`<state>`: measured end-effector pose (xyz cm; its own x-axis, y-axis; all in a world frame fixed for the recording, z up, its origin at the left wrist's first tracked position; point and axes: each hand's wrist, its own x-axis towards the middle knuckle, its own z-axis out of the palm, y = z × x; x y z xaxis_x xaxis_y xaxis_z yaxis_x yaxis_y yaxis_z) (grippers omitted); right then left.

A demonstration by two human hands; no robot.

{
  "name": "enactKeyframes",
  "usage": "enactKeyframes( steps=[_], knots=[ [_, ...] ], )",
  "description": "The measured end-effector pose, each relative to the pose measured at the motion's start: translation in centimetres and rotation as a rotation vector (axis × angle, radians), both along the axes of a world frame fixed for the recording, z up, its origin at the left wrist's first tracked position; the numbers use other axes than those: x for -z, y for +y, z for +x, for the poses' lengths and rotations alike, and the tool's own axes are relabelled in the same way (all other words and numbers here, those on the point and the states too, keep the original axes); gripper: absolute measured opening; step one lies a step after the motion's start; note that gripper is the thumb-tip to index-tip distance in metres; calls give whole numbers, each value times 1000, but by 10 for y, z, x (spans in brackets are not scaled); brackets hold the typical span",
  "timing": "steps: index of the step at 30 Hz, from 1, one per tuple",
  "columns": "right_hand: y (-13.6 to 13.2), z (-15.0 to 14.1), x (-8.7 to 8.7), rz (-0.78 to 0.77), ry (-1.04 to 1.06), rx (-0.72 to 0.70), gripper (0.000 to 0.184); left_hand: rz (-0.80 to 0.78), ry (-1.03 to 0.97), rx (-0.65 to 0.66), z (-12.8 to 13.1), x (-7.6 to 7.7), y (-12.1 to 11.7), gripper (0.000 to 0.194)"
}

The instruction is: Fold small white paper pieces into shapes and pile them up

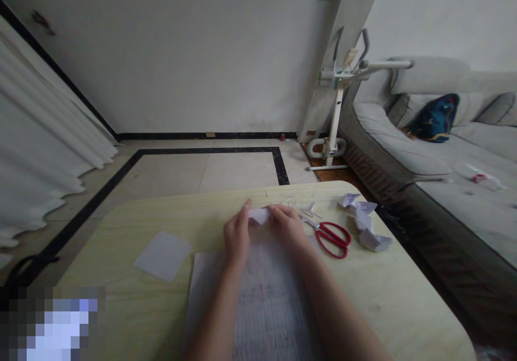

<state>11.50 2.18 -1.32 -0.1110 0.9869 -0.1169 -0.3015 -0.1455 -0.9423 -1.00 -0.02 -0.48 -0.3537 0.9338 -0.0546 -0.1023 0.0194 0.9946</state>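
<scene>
Between my two hands is a small folded piece of white paper (pixel 259 216), its lower edge coming to a point. My left hand (pixel 237 233) grips its left end, thumb and fingers closed on it. At its right end, my right hand (pixel 288 225) pinches the paper as well. Beneath my forearms lies a large sheet with lines and writing (pixel 262 302). Red-handled scissors (pixel 333 238) rest just right of my right hand, their blades partly hidden behind it. A square of plain paper (pixel 162 255) lies flat to the left.
Several folded paper pieces (pixel 364 221) sit near the table's right edge. Thin paper scraps (pixel 309 208) lie behind the scissors. The pale wooden table (pixel 388 296) has rounded corners. Beyond it stand exercise equipment (pixel 335 113) and a grey sofa (pixel 404 134); a white curtain (pixel 44 129) hangs at left.
</scene>
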Motion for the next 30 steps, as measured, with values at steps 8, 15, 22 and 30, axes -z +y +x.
enactKeyframes(
  steps=[8,15,22,30],
  knots=[
    [2,-1,0,-37,202,48,26,11,-35,12,-3,11,3,70],
    [4,-1,-2,-49,306,88,21,30,-213,1,-6,15,6,52],
    [5,0,-2,-55,368,87,20,20,-369,-17,-8,17,6,36],
    [7,1,2,-32,352,103,20,21,-576,17,-9,3,5,44]
  ],
)
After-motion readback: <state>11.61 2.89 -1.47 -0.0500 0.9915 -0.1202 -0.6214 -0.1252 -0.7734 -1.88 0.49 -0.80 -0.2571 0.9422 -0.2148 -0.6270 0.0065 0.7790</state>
